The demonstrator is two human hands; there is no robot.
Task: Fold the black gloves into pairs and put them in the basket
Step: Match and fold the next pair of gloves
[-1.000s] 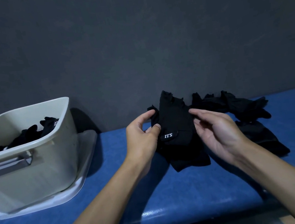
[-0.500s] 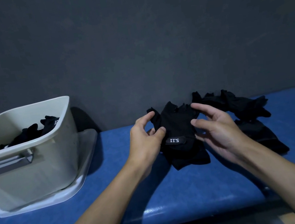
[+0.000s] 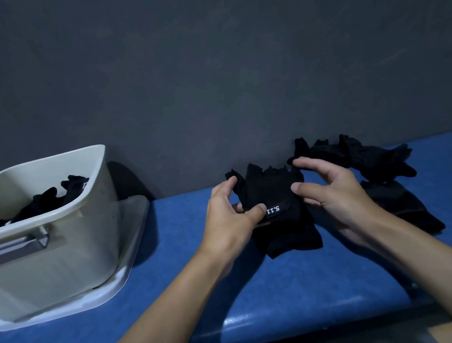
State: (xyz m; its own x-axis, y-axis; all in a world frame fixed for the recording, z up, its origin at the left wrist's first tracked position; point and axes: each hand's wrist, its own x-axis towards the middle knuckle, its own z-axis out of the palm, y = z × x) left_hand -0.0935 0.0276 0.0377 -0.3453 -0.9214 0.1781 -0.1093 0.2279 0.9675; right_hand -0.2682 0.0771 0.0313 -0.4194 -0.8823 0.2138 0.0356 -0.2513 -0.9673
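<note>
Mostly shadow-dark, folded gloves (image 3: 271,191) pinched by left hand (image 3: 231,217) fingers; right hand (image 3: 336,199) fingers curled, hold unclear.

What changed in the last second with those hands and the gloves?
The black fabric glove with the white label sank lower, its finger end dropping toward the blue padded bench. The left hand still pinches it; the right hand stayed beside it. Beige plastic basket and loose glove pile unchanged.

There is one beige basket (image 3: 56,253) on one white lid (image 3: 135,256) at the left, one left hand (image 3: 231,217), one right hand (image 3: 335,193), one glove bundle (image 3: 282,230) between them, one glove clump (image 3: 45,198) in the basket and one glove heap (image 3: 377,161) far right, its gloves uncountable.
</note>
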